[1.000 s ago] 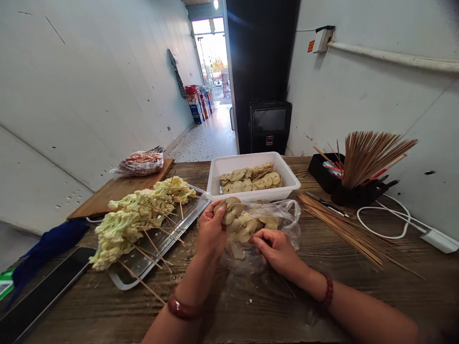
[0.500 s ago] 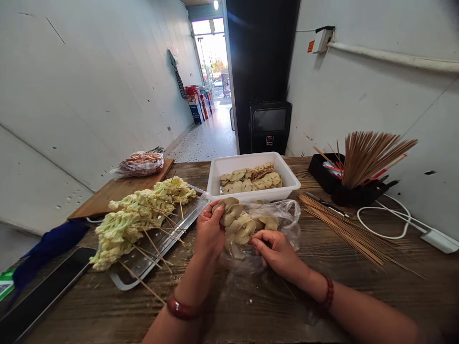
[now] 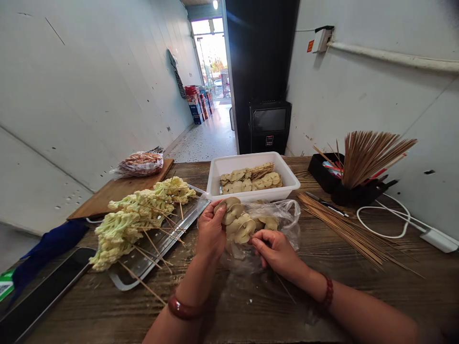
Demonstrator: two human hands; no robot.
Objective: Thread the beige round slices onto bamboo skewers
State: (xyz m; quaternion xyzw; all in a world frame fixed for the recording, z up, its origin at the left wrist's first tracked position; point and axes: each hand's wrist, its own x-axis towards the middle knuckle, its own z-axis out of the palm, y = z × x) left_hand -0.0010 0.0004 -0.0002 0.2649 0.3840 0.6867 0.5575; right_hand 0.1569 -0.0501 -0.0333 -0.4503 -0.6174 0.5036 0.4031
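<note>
Threading, apparently: slices (image 3: 241, 228) held over bag (image 3: 293, 215) | slices pinched by left hand (image 3: 211, 233), fingers nearly closed | skewer (image 3: 286, 288) gripped by right hand (image 3: 278, 249), fingers closed | best pushed slowly, slices steadied

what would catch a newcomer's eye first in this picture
Probably the big pale heap of skewered cauliflower on the metal tray at left, and the sticks fanning up from a black holder at right. In the middle, the left hand grips overlapping pale slices, and the right hand pinches at their edge. Just behind stands a white tub holding more slices.
</note>
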